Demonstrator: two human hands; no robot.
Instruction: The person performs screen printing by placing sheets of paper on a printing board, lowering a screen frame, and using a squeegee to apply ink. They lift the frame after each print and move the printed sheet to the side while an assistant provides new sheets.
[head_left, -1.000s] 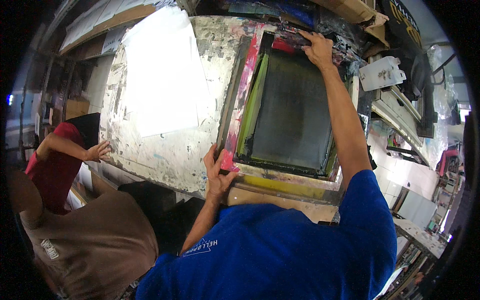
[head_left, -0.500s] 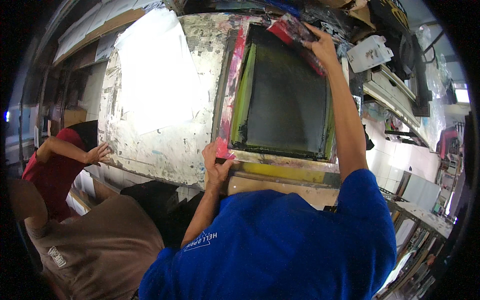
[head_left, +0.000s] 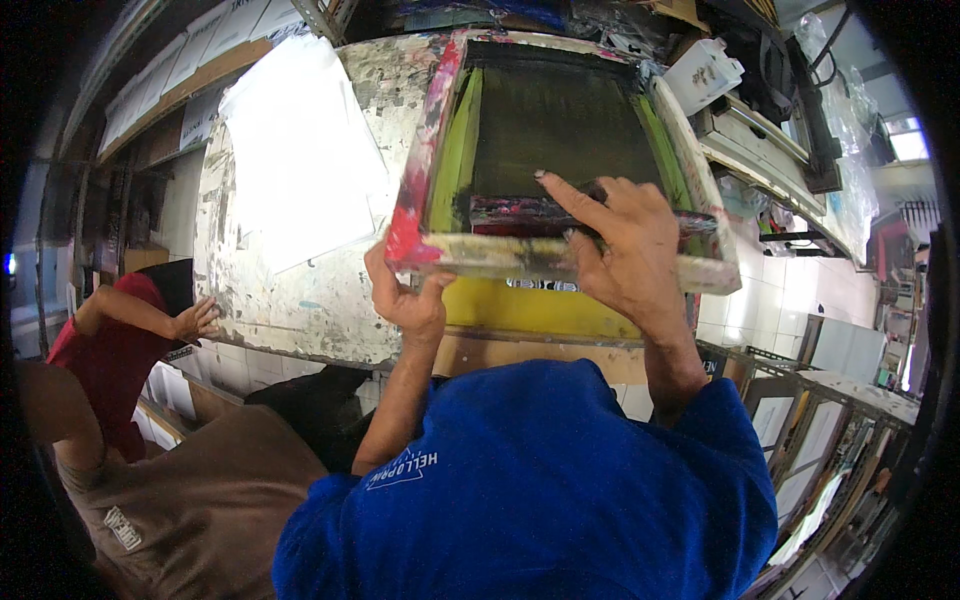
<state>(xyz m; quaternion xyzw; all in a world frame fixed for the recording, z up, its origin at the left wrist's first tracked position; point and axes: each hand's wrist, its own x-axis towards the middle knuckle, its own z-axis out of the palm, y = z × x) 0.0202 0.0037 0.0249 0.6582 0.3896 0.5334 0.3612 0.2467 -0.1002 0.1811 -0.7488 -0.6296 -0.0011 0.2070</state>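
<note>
A screen-printing frame, its wood smeared with pink and red ink, lies before me with its near edge raised. Dark mesh bordered by green strips fills it. My left hand grips the frame's near left corner. Across the near end of the mesh lies an ink-stained squeegee. My right hand is closed on the squeegee, index finger stretched along it and thumb by the near rail. Beneath the frame shows a yellow board with a small dark-and-white strip partly hidden by the right hand.
White sheets lie on the paint-spotted table to the left. Another person's hand rests at the table's left edge; someone in a brown shirt is nearer. A white plastic container stands at the back right.
My right hand has drawn the squeegee from the far right of the frame to its near end. The frame's near edge has risen, with my left hand still at its corner.
</note>
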